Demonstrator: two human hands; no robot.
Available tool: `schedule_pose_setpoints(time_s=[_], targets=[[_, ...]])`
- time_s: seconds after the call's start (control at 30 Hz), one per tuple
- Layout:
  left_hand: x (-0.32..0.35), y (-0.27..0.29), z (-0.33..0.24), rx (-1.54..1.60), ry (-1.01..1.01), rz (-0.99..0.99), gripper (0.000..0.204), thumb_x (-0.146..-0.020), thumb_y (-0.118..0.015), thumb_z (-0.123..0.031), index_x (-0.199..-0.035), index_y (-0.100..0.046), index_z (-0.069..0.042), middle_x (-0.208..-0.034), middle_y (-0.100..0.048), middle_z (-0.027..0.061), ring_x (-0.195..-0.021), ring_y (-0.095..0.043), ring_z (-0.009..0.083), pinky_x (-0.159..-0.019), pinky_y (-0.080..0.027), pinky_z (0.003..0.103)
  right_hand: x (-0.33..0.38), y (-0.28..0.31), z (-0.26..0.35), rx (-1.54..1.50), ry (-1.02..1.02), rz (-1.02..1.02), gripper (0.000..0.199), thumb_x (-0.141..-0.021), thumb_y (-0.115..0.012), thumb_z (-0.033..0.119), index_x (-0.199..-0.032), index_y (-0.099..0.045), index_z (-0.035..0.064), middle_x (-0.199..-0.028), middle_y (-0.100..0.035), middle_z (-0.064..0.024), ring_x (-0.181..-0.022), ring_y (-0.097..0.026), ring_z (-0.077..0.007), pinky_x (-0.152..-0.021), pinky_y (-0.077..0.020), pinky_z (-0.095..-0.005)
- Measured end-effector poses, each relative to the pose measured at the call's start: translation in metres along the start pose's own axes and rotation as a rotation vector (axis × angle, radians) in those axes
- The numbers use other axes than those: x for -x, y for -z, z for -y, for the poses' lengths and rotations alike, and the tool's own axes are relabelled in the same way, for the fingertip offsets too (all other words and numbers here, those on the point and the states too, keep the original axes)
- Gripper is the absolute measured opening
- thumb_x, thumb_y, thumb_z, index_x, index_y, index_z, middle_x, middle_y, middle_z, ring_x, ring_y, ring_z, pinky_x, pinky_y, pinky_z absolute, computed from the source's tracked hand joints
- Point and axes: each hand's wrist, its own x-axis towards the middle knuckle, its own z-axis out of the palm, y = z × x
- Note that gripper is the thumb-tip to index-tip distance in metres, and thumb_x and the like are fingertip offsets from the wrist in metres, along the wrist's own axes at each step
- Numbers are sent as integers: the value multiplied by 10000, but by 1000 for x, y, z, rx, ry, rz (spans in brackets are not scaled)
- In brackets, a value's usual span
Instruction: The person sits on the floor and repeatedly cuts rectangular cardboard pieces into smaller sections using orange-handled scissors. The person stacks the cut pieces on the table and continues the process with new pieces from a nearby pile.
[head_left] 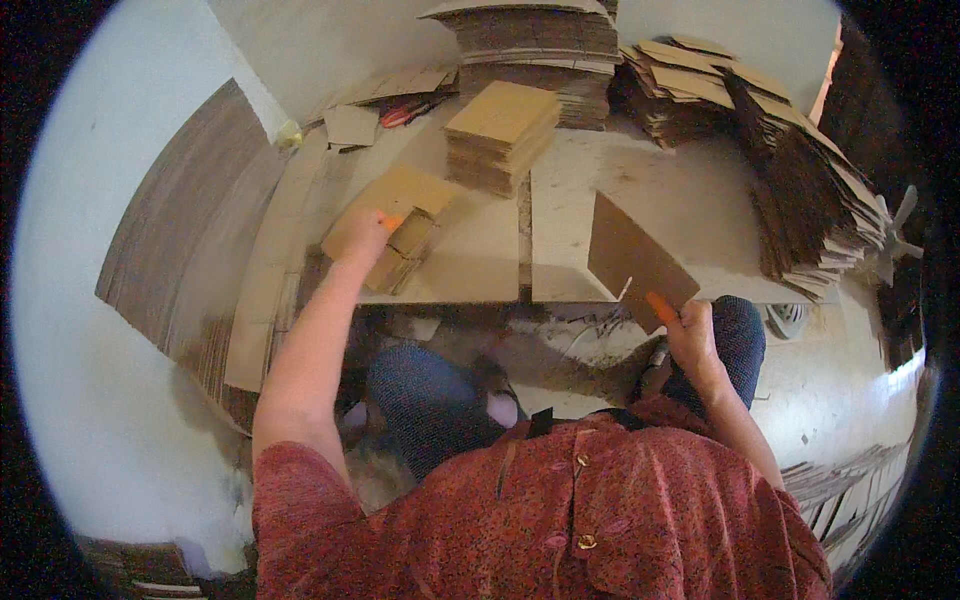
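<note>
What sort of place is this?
Probably a cardboard workshop: cardboard stacks stand on a worktable, big sheets stand beside the wall, and the right hand holds a flat brown piece.

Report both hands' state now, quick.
Left hand: fingers curled at the small cardboard stack; whether it grips any piece cannot be told.
Right hand: closed, holding a brown cardboard sheet near its lower end.
</note>
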Motion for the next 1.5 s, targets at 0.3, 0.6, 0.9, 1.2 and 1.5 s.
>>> schedule_pose_setpoints(time_s=[0.3,0.6,0.9,1.2,1.5], targets=[[55,54,-178,363,-163,263,183,-830,-558,-172,-906,-597,-11,-654,-578,56,-538,-522,118,-502,-430,264,-15,19,72,-577,164,-138,193,-836,-598,89,-1003,-591,-7,-934,-613,-38,-840,-538,-145,-750,-421,-270],[103,0,-261,537,-404,507,244,-818,-579,-137,-1022,-584,-3,-745,-609,33,-556,-519,91,-480,-412,267,-37,19,36,-354,108,-48,106,-815,-624,53,-879,-636,-30,-818,-646,-31,-687,-503,-98,-603,-421,-267],[87,-7,-275,828,-281,591,269,-853,-582,-187,-1057,-578,-11,-852,-618,8,-699,-560,89,-598,-437,222,-54,28,23,12,-35,110,167,-796,-663,115,-856,-619,-34,-729,-615,-133,-648,-469,-95,-564,-423,-290],[-18,-53,-205,350,-453,-15,446,-846,-597,-276,-1186,-505,-2,-1147,-546,172,-1073,-505,243,-914,-387,336,-79,15,-18,-53,26,-97,270,-834,-594,220,-715,-588,-22,-604,-520,-247,-453,-481,-313,-457,-402,-401],[-152,-80,-148,-292,-572,-52,565,-767,-655,-169,-1274,-422,-76,-1289,-446,157,-1167,-446,300,-963,-357,450,-111,22,-66,35,-73,-118,371,-796,-640,320,-682,-592,-30,-543,-510,-232,-449,-537,-316,-436,-393,-409]])
